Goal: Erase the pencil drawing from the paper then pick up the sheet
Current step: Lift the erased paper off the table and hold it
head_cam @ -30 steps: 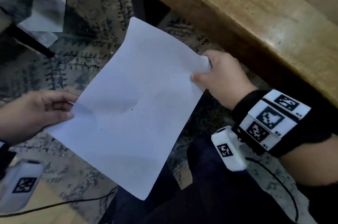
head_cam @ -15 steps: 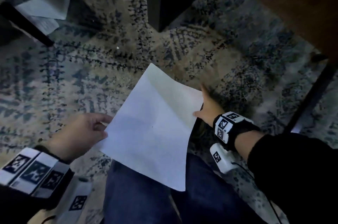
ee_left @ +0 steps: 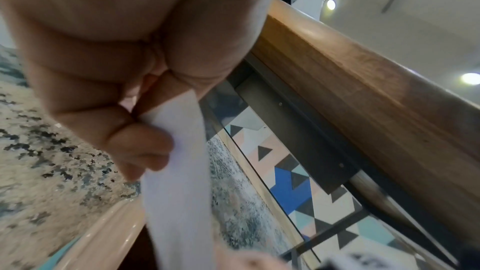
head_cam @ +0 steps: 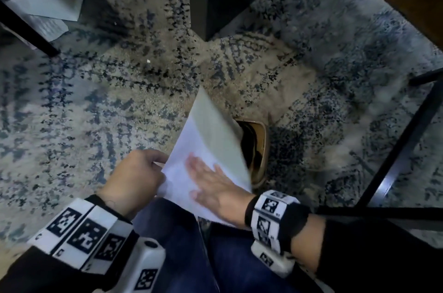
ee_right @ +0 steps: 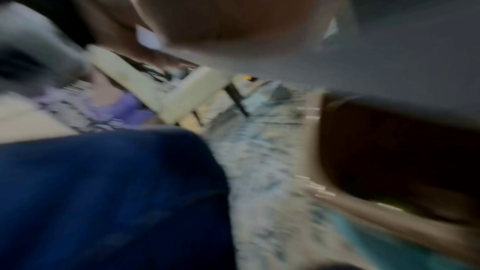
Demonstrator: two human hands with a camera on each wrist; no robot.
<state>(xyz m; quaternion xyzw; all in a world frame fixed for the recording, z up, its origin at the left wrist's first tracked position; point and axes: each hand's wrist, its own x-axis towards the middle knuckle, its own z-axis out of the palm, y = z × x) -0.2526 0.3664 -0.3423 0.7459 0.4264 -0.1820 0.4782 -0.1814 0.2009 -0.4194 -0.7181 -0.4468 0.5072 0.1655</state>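
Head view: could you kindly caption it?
Left hand pinches white paper sheet; right hand rests flat on it.

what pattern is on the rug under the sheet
The rug is beige-grey with mottled dark blue and black speckled patches; the head view shows it best.

No readable words, brands or numbers anywhere. Only black-and-white square marker codes on the wristbands and wrist camera housings; faint print on the paper sheets at far left, too small to read.
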